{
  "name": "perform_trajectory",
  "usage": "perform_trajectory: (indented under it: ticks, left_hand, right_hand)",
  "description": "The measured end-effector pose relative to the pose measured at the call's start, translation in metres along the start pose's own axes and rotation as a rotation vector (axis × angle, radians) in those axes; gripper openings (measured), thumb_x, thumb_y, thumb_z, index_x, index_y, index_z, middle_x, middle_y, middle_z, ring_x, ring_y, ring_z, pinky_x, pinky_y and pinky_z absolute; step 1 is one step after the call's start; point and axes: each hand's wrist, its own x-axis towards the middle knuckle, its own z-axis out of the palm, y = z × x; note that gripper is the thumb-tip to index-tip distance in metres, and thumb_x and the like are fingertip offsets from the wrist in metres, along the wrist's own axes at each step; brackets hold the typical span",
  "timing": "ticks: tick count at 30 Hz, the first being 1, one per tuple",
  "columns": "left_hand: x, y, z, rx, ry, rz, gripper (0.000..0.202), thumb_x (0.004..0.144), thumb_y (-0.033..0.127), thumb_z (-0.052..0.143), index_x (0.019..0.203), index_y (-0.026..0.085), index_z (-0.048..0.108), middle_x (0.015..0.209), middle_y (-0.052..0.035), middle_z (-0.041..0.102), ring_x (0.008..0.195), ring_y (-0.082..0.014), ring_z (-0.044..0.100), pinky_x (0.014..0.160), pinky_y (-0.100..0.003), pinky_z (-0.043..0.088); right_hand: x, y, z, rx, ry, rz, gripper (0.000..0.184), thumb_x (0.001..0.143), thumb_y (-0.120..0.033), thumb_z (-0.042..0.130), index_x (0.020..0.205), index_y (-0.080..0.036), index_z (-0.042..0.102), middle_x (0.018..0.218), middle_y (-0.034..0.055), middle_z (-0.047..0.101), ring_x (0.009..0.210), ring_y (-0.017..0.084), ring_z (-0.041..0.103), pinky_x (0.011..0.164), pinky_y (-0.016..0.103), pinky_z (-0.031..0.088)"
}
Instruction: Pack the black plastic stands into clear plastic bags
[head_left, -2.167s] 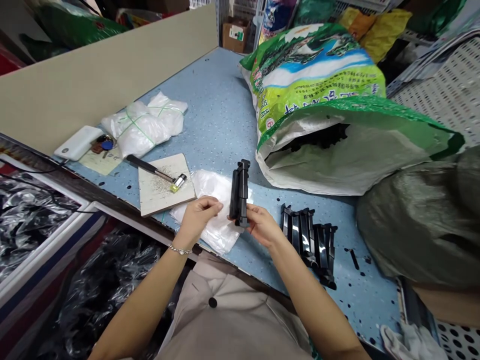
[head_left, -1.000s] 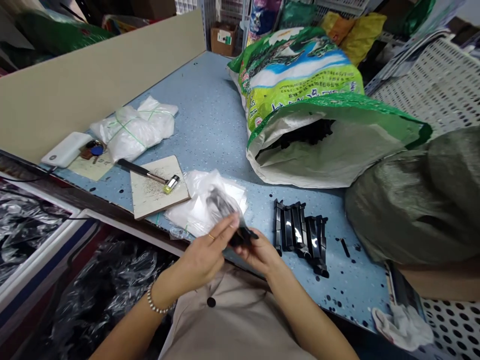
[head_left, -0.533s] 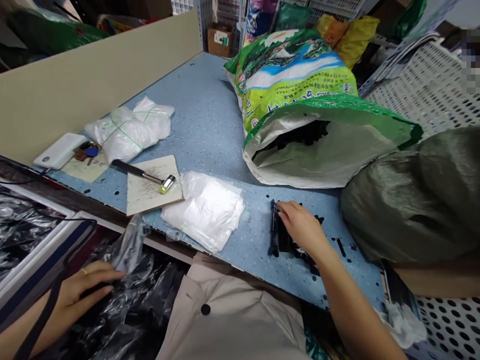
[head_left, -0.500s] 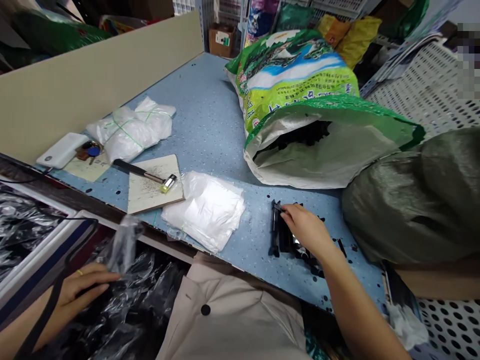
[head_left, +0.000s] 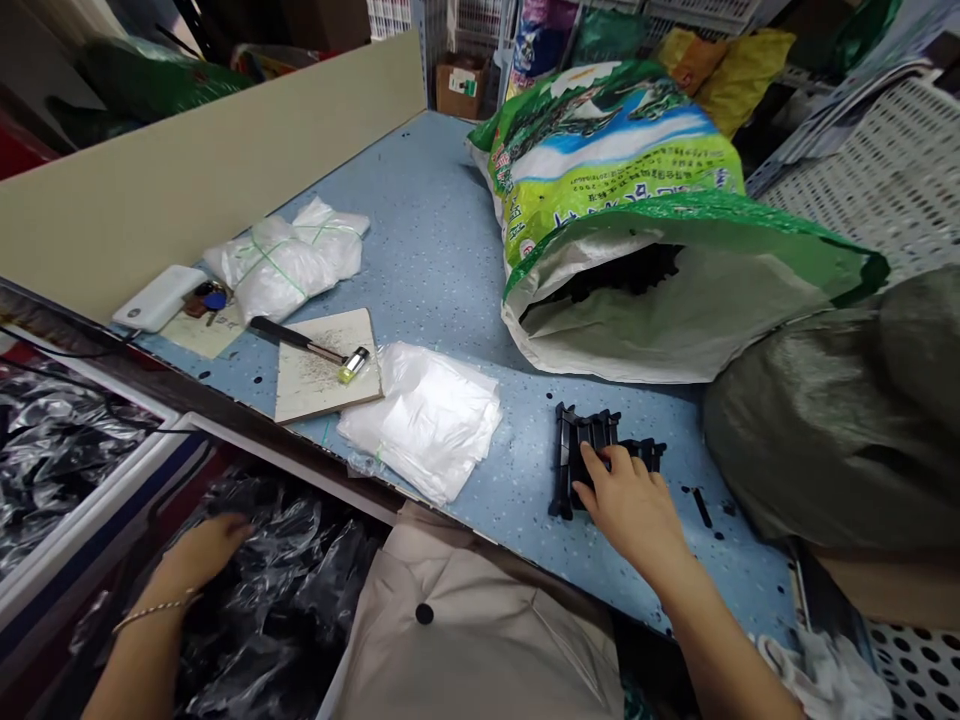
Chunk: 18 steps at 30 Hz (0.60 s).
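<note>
A pile of black plastic parts lies flat on the speckled blue workbench, near the bench's front edge and well to the right of the person's middle; the right hand rests on top of the pile, its fingers slightly apart and touching the parts, not clearly closed around any one of them. The left hand is off the bench, down among crumpled clear plastic in a white-rimmed bin; its fingertips are hidden, so I cannot tell whether they are together or gripping anything. A thin bracelet circles the left wrist. Left of the pile lies a stack of clear plastic bags, just beside a small board with a black-handled hammer on it; a tied bundle of bags lies beyond, near a white power bank. A green woven sack lies open on the bench, with black parts inside its mouth.
</note>
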Motion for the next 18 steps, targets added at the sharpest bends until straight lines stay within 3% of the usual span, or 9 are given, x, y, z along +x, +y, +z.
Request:
perform_trajectory:
  ticks: [3,6,8,9,11,13,16,18]
  left_hand:
    - [0.000,0.085,0.011,-0.174,0.093,0.157,0.026,0.080,0.044,0.047,0.079,0.022,0.061,0.076,-0.0031,0.071,0.072,-0.0213,0.066,0.068,-0.029,0.049]
    - [-0.013,0.181,0.025,-0.242,0.179,0.539,0.029,0.086,0.046,0.049,0.079,0.020,0.059,0.081,-0.0062,0.067,0.078,-0.0208,0.063,0.072,-0.030,0.048]
    - [-0.014,0.224,0.035,-0.174,0.218,0.680,0.025,0.085,0.041,0.055,0.083,0.017,0.061,0.092,-0.0109,0.066,0.090,-0.0246,0.061,0.074,-0.033,0.048]
    - [-0.011,0.237,0.039,-0.165,0.212,0.699,0.021,0.086,0.036,0.054,0.083,0.017,0.062,0.094,-0.0115,0.065,0.091,-0.0248,0.060,0.072,-0.032,0.047]
    - [0.000,0.245,0.044,-0.261,0.139,0.671,0.017,0.086,0.027,0.053,0.077,0.018,0.063,0.088,-0.0088,0.064,0.084,-0.0214,0.060,0.068,-0.030,0.046]
    - [0.014,0.239,0.042,-0.498,0.029,0.573,0.017,0.082,0.027,0.059,0.067,0.018,0.060,0.075,-0.0035,0.061,0.070,-0.0161,0.058,0.063,-0.027,0.043]
    - [0.029,0.224,0.033,-0.885,-0.169,0.365,0.027,0.071,0.037,0.071,0.061,0.018,0.055,0.056,0.0035,0.051,0.051,-0.0100,0.045,0.049,-0.023,0.035]
    - [0.033,0.219,0.026,-1.046,-0.319,0.274,0.028,0.068,0.041,0.072,0.064,0.017,0.058,0.053,0.0043,0.049,0.047,-0.0083,0.041,0.046,-0.022,0.030]
  right_hand:
    - [0.002,-0.007,-0.002,0.008,-0.006,-0.008,0.042,0.092,-0.030,0.050,0.132,-0.015,0.054,0.107,0.0175,0.061,0.091,0.031,0.059,0.072,0.040,0.043]
    - [0.007,-0.019,-0.002,0.094,-0.024,-0.049,0.045,0.092,-0.025,0.050,0.136,-0.016,0.051,0.100,0.0157,0.064,0.089,0.030,0.061,0.073,0.038,0.043]
    - [0.011,-0.024,0.002,0.194,-0.059,-0.048,0.049,0.091,-0.023,0.049,0.141,-0.019,0.045,0.097,0.0136,0.065,0.086,0.028,0.063,0.072,0.037,0.044]
    - [0.012,-0.024,0.006,0.258,-0.077,-0.031,0.052,0.091,-0.022,0.048,0.143,-0.020,0.042,0.098,0.0134,0.065,0.086,0.028,0.064,0.071,0.036,0.045]
    - [0.014,-0.021,0.014,0.429,-0.095,0.024,0.053,0.090,-0.020,0.046,0.143,-0.016,0.041,0.105,0.0152,0.066,0.092,0.029,0.064,0.074,0.037,0.047]
    - [0.016,-0.015,0.021,0.683,-0.098,0.081,0.048,0.089,-0.023,0.047,0.137,-0.014,0.048,0.114,0.0159,0.065,0.102,0.029,0.063,0.081,0.038,0.048]
    - [0.022,-0.012,0.023,1.219,-0.116,0.162,0.040,0.086,-0.033,0.055,0.123,-0.020,0.060,0.111,0.0104,0.067,0.103,0.026,0.062,0.086,0.037,0.048]
    - [0.029,-0.019,0.015,1.609,-0.162,0.180,0.037,0.084,-0.039,0.060,0.116,-0.021,0.064,0.104,0.0076,0.069,0.095,0.022,0.064,0.081,0.033,0.050]
